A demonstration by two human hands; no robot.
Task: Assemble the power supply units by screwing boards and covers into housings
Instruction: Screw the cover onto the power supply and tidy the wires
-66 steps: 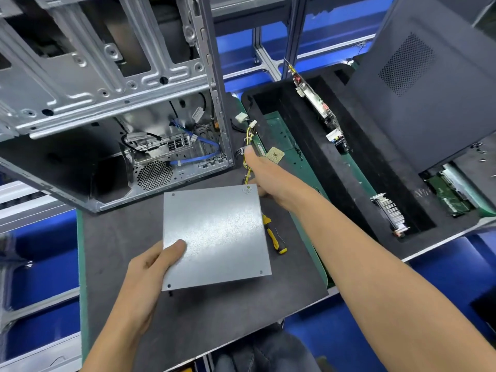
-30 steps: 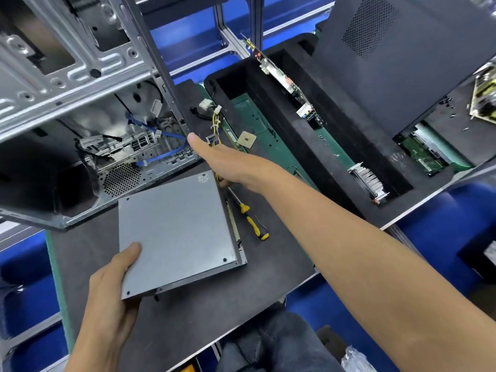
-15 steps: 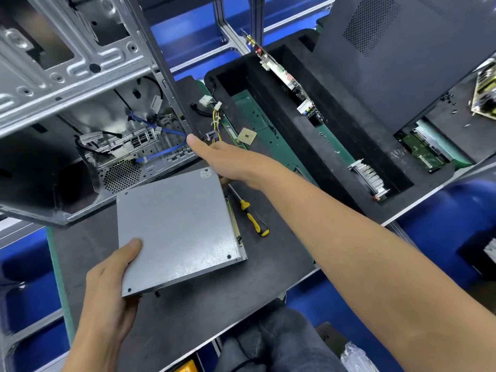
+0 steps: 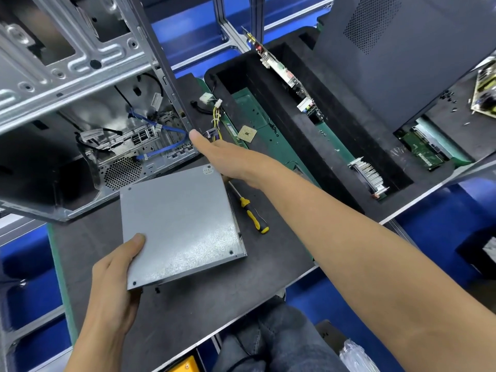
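A flat grey metal power supply unit (image 4: 179, 224) is held tilted just above the dark work mat (image 4: 214, 291). My left hand (image 4: 112, 280) grips its near left corner, thumb on the top plate. My right hand (image 4: 230, 159) is at the far right corner with one digit stretched out toward the yellow cable bundle (image 4: 216, 114); its other fingers curl under the unit's corner and are mostly hidden. A yellow-and-black screwdriver (image 4: 251, 210) lies on the mat right of the unit.
An open silver computer case (image 4: 80, 63) stands at the back left, close to the unit. A black foam tray (image 4: 308, 130) with a circuit board (image 4: 284, 71) and a heat sink (image 4: 367, 173) runs along the right. A black side panel (image 4: 402, 49) leans behind it. A small black screw (image 4: 157, 289) lies by the unit's near edge.
The unit has been turned and tilted between my hands. My right hand stays at its far corner and my left hand keeps its grip on the near corner.
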